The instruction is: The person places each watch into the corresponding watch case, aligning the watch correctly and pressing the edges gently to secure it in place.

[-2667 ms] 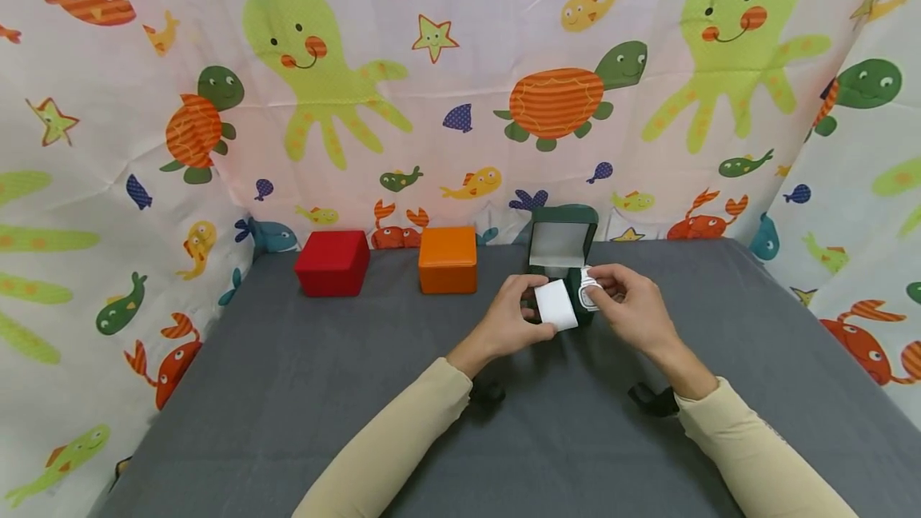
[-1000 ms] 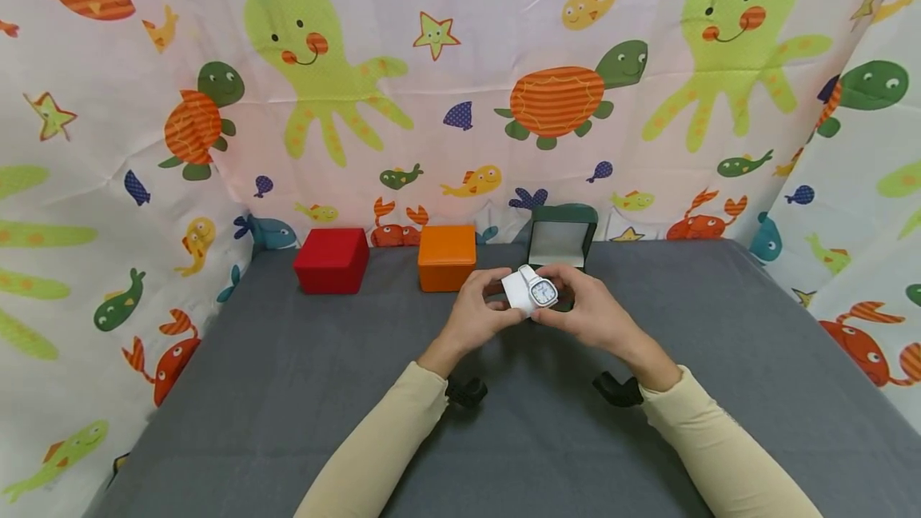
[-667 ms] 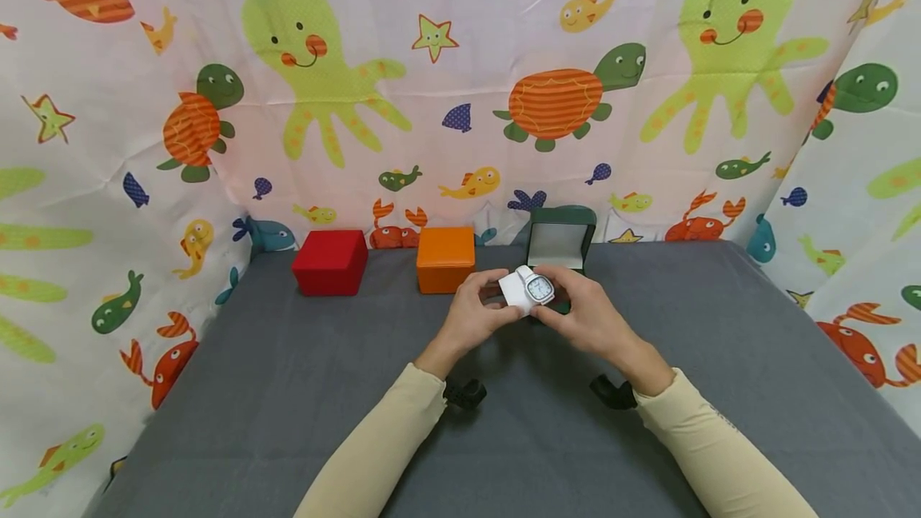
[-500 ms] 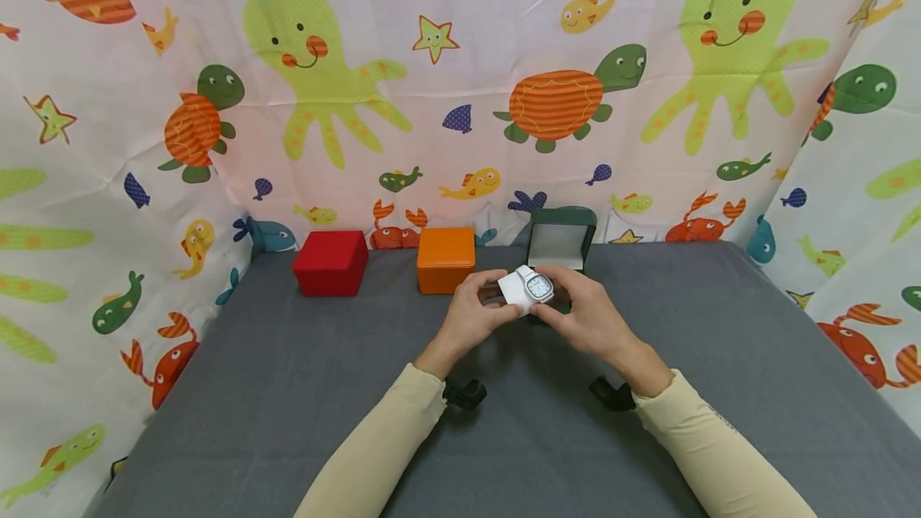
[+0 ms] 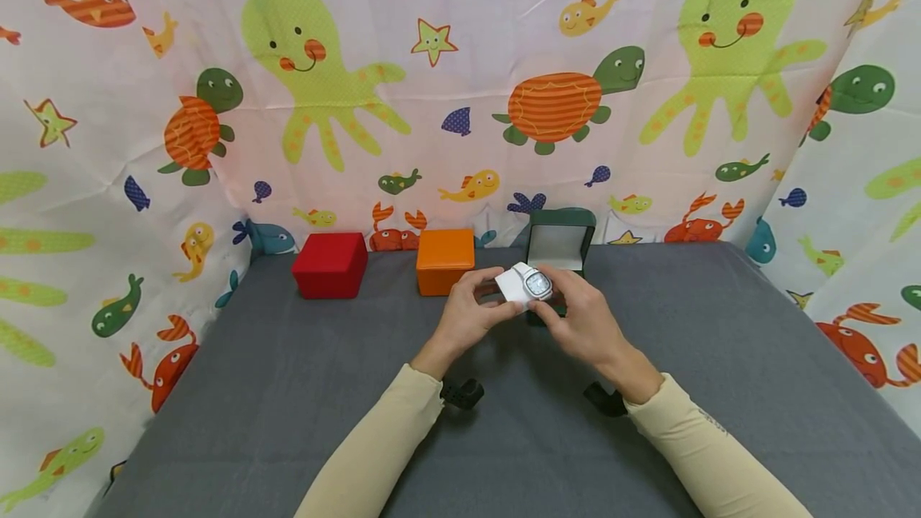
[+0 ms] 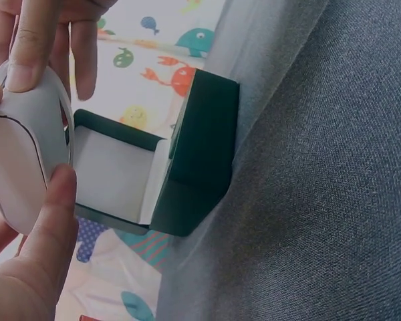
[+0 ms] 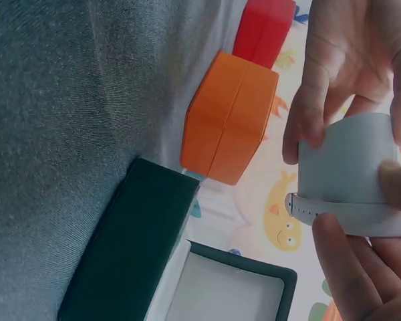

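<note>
Both hands lifted slightly; my left hand (image 5: 471, 312) and right hand (image 5: 578, 318) pinch the watch cushion (image 5: 523, 286), green box (image 5: 560, 245) open just behind the grip.

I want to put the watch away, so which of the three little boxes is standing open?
The dark green box, rightmost, behind the hands: lid raised, pale lining showing. The red box and orange box are closed.
</note>
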Action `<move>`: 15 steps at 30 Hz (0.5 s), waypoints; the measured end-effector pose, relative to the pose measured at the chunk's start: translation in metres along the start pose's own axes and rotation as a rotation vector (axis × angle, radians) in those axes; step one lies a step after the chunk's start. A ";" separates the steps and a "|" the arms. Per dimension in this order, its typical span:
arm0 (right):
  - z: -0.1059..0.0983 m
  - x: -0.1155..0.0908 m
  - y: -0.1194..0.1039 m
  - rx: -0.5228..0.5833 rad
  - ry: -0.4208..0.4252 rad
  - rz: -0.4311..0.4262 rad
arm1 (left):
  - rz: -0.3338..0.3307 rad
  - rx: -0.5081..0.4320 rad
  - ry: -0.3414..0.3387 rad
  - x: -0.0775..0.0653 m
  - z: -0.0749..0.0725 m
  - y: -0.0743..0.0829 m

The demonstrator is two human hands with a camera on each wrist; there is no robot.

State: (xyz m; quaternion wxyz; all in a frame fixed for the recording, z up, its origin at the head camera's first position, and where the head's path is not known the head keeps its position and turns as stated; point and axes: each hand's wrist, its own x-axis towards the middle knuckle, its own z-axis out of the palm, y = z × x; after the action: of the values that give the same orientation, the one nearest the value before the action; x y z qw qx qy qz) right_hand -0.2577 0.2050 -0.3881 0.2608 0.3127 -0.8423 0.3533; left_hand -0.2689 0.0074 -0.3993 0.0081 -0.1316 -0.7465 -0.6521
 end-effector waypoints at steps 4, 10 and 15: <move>0.001 -0.001 -0.004 -0.013 0.015 0.025 | -0.013 0.031 -0.001 -0.001 -0.001 0.001; 0.004 -0.001 -0.005 0.002 0.075 0.018 | -0.004 0.013 0.000 -0.001 0.000 0.003; 0.006 -0.003 -0.005 0.021 0.128 0.015 | 0.010 0.017 0.024 -0.002 0.001 0.001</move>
State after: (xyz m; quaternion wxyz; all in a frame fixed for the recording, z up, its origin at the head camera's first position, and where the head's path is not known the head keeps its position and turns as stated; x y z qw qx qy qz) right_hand -0.2537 0.1985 -0.3912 0.3081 0.2859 -0.8224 0.3835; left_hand -0.2665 0.0079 -0.3984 0.0214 -0.1277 -0.7511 -0.6474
